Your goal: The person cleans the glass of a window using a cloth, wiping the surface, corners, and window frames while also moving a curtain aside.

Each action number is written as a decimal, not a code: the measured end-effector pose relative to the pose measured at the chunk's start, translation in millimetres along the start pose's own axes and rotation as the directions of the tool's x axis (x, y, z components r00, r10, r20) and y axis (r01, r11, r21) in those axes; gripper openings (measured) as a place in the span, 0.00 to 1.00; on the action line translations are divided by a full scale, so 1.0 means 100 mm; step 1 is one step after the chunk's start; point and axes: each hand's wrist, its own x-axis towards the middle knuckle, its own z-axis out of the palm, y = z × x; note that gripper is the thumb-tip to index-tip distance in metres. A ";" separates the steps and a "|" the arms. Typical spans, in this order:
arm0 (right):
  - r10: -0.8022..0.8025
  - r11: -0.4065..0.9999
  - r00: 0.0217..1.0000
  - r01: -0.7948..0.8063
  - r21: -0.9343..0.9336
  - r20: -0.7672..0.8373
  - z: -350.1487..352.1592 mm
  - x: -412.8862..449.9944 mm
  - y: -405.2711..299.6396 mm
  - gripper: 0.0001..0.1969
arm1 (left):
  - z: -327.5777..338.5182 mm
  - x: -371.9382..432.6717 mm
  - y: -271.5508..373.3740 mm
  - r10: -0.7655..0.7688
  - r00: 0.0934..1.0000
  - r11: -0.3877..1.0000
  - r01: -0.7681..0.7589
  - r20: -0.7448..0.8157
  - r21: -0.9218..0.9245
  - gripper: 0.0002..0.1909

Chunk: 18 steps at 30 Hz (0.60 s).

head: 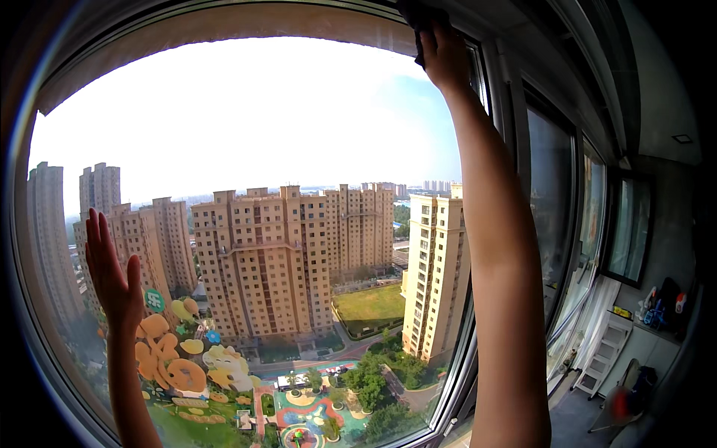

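A large window pane (269, 129) fills the middle of the view, with tall apartment buildings outside. My right hand (445, 59) is raised to the pane's upper right corner, its fingers on a dark cloth (427, 22) against the glass and frame. My left hand (115, 271) is at the left of the pane, upright, fingers together and thumb apart, holding nothing; it seems to rest against the glass. Beside it, colourful cartoon stickers (185, 374) cover the lower left of the pane.
The window frame (498, 101) curves around the pane. On the right are more windows (552, 185), a white shelf rack (605, 353) on the floor, a counter (658, 330) bearing bottles, and a chair-like object (622, 400) with dark and red items.
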 end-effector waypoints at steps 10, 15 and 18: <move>0.200 0.974 0.974 -0.187 -0.129 0.104 -0.23 -0.20 0.14 0.25 | 0.04 -0.03 0.08 -0.038 0.999 0.998 0.038 0.004 -0.049 0.39; 0.188 0.967 0.963 -0.216 0.136 0.196 -0.16 0.10 -0.83 0.22 | -0.05 0.01 0.10 -0.076 0.996 0.996 0.078 0.054 -0.043 0.42; -0.053 0.991 0.988 0.034 0.129 0.147 0.10 0.34 -1.64 0.19 | -0.04 -0.09 0.12 -0.091 0.995 0.969 0.100 0.052 -0.226 0.39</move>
